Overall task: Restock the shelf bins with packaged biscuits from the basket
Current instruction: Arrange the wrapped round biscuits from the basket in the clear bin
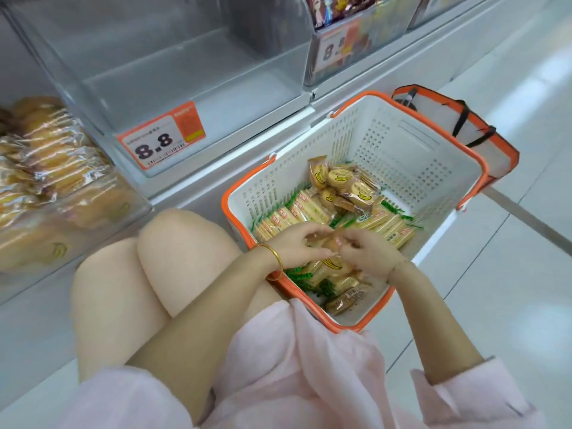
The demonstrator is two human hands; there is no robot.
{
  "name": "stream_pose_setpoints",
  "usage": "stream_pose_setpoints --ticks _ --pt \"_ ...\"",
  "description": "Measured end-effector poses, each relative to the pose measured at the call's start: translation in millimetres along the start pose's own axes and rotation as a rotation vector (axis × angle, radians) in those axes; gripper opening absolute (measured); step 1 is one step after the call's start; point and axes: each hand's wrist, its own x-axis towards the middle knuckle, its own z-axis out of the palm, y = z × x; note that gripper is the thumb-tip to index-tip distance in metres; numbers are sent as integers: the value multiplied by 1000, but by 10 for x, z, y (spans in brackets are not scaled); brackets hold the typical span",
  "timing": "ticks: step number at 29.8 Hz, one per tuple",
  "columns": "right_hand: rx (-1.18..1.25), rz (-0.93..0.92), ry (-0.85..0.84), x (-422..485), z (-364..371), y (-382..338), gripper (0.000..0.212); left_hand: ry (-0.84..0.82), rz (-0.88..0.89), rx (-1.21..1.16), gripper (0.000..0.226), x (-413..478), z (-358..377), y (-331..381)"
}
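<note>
Biscuit packet (pixel 328 244) mostly hidden between left hand (pixel 295 246) and right hand (pixel 370 256)

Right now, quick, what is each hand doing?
Left hand: grips a biscuit packet over the basket.
Right hand: pinches the same packet.

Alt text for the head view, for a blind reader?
The left hand and right hand pinch a biscuit packet over an orange-rimmed basket of packaged biscuits. A clear shelf bin with an 8.8 price tag stands behind it.
</note>
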Motion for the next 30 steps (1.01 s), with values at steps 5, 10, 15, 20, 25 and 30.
stream_pose_setpoints --ticks 5,10,15,20,25,30 --pt "632 -34 -24 -26 -271 -404 5 164 57 -157 34 -183 -376 209" --pt "947 -263 -318 116 -290 -759 71 283 -56 -261 19 -650 -1093 393" --pt "999 -425 -441 159 -240 -1256 42 437 -126 -242 11 -1395 -1753 552" --pt "938 -477 -529 136 -174 -1779 42 523 -130 -179 3 -2069 -2103 593" --pt "754 -557 -492 65 -73 -2296 45 602 -200 -318 11 -2513 -2255 306" --pt "664 -611 -369 27 58 -2757 53 794 -141 -381 9 -2838 -2429 -29"
